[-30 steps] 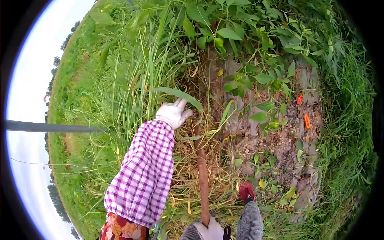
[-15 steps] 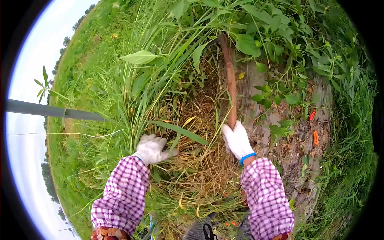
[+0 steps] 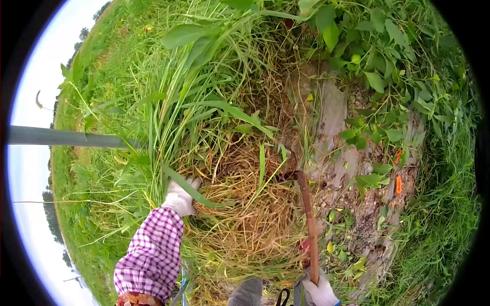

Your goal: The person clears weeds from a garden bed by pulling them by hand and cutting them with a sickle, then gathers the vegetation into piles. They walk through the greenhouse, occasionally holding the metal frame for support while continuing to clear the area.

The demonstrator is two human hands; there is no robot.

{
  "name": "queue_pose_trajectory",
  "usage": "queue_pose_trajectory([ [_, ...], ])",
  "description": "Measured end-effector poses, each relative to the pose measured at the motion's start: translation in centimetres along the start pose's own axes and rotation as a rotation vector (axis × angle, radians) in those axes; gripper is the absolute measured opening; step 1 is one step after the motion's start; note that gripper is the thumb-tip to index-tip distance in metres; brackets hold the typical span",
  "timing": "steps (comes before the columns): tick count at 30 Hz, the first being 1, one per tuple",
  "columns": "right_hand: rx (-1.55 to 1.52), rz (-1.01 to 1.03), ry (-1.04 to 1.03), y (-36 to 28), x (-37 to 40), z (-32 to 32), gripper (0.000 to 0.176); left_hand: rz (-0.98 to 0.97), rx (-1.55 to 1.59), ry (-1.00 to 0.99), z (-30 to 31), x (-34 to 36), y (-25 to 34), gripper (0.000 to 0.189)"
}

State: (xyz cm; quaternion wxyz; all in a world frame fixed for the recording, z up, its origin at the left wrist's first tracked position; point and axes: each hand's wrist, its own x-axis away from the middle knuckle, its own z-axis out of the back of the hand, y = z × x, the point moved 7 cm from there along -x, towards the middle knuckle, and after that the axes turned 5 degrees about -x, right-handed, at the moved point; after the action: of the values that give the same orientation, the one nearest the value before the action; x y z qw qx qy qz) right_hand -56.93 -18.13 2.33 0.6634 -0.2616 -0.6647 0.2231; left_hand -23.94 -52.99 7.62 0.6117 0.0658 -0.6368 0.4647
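Observation:
My left hand (image 3: 179, 198), in a white glove, is low in the tall green grass (image 3: 162, 148) at the left. Its fingers look curled around the stalks, and a long leaf crosses over them and hides part. My right hand (image 3: 321, 291), also gloved, is closed around the lower end of a sickle's wooden handle (image 3: 309, 224) near the bottom edge. The handle points up and away from me. Its dark blade end is hard to make out against the dry straw (image 3: 250, 204) and soil.
A weathered, soil-strewn strip (image 3: 332, 112) runs along the right, with leafy pepper-like plants (image 3: 377, 76) and fallen orange-red pods (image 3: 398, 184). A grey pole (image 3: 71, 136) juts in from the left. My shoe (image 3: 246, 291) shows at the bottom.
My right hand has drawn the sickle down toward my feet, away from the far plants. The left hand has shifted slightly left, farther into the grass.

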Motion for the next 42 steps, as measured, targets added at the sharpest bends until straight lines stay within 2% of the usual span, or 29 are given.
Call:
queue_pose_trajectory([
  [1,-0.167,-0.405,-0.06,0.6,1.3,0.0,0.02,0.003,0.015,-0.04,0.1,0.5,0.2,0.084],
  [2,-0.259,-0.402,-0.007,-2.0,0.3,0.8,0.036,0.017,0.043,-0.059,0.6,0.7,0.2,0.079],
  [3,-0.009,-0.275,0.064,-3.8,-2.2,2.1,0.035,0.017,0.053,-0.051,1.2,1.3,0.3,0.079],
  [5,0.085,-0.076,0.171,-9.7,-7.7,2.6,0.034,-0.025,-0.034,0.092,2.3,1.9,0.8,0.071],
  [9,0.04,0.322,0.311,-22.0,-21.1,-0.1,0.04,-0.054,0.063,0.175,2.3,1.4,0.8,0.073],
  [10,0.077,0.383,0.305,-24.3,-24.8,-1.6,0.042,-0.059,0.09,0.211,1.9,0.9,0.7,0.076],
  [11,-0.094,0.518,0.229,-26.3,-28.9,-3.7,0.046,-0.063,0.088,0.209,1.6,0.6,0.8,0.076],
  [13,0.085,0.475,0.197,-29.1,-33.4,-6.7,0.048,-0.058,-0.004,0.276,1.5,0.6,0.8,0.068],
  [15,0.15,0.48,0.115,-27.3,-37.4,-8.9,0.048,-0.06,0.034,0.239,1.3,0.1,0.7,0.071],
  [17,0.258,0.137,-0.124,-23.6,-34.8,-9.0,0.042,-0.04,0.036,0.196,0.8,-0.2,0.7,0.075],
  [18,0.349,0.137,-0.153,-21.6,-33.1,-8.1,0.039,-0.035,0.061,0.155,0.5,-0.2,0.6,0.075],
  [19,0.194,0.057,-0.174,-18.5,-31.4,-7.2,0.039,-0.038,0.069,0.154,0.3,-0.1,0.6,0.075],
  [20,0.194,0.183,-0.127,-16.0,-30.1,-5.8,0.04,-0.045,0.041,0.165,0.2,-0.2,0.5,0.075],
  [22,0.118,0.008,-0.031,-13.9,-22.5,-2.8,0.037,-0.026,-0.044,0.185,-0.6,-1.1,0.4,0.076],
  [23,0.058,-0.04,-0.069,-11.5,-18.9,-1.8,0.036,-0.033,-0.046,0.187,-0.7,-0.8,0.5,0.076],
  [25,0.413,0.002,0.122,-5.4,-9.8,1.1,0.039,-0.014,-0.037,0.172,-0.1,-0.6,0.3,0.08],
  [26,0.526,0.033,0.102,-2.5,-4.4,1.8,0.042,-0.021,-0.028,0.108,0.7,0.0,0.3,0.081],
  [27,0.466,-0.065,0.022,0.0,0.7,2.0,0.044,-0.024,-0.085,0.038,0.9,0.1,0.2,0.084],
  [28,0.472,-0.082,0.014,-1.6,3.1,2.0,0.044,-0.004,-0.189,0.14,-1.2,-2.6,0.1,0.085],
  [29,0.272,-0.183,0.02,-3.2,4.8,1.5,0.04,0.017,-0.295,0.252,-2.9,-5.2,-0.2,0.086],
  [30,0.069,-0.272,0.032,-4.3,5.5,1.0,0.042,0.025,-0.165,0.129,2.5,1.9,0.6,0.081],
  [31,0.202,-0.223,0.095,-4.5,3.7,1.2,0.039,-0.023,-0.089,0.256,2.2,1.0,0.3,0.06],
  [33,0.311,-0.118,0.214,-6.9,-1.0,1.2,0.041,-0.024,-0.09,0.268,2.6,0.9,0.3,0.049],
  [35,0.113,-0.005,0.265,-11.5,-6.5,0.0,0.039,-0.046,-0.089,0.228,3.3,1.5,0.7,0.05],
  [37,0.221,0.189,0.325,-16.6,-13.2,-1.7,0.038,-0.067,-0.089,0.247,3.4,1.4,1.1,0.049],
  [38,0.038,0.125,0.254,-18.5,-16.3,-3.4,0.04,-0.114,-0.061,0.234,3.2,1.3,1.3,0.049],
  [39,0.109,0.235,0.291,-20.4,-19.6,-4.6,0.039,-0.12,-0.056,0.233,3.3,1.4,1.5,0.049],
  [41,-0.027,0.114,0.11,-23.4,-22.1,-8.4,0.04,-0.144,-0.036,0.231,2.6,0.8,2.1,0.048],
  [42,0.064,0.008,0.058,-23.2,-21.9,-9.6,0.043,-0.159,-0.015,0.286,2.1,0.3,2.3,0.048],
])
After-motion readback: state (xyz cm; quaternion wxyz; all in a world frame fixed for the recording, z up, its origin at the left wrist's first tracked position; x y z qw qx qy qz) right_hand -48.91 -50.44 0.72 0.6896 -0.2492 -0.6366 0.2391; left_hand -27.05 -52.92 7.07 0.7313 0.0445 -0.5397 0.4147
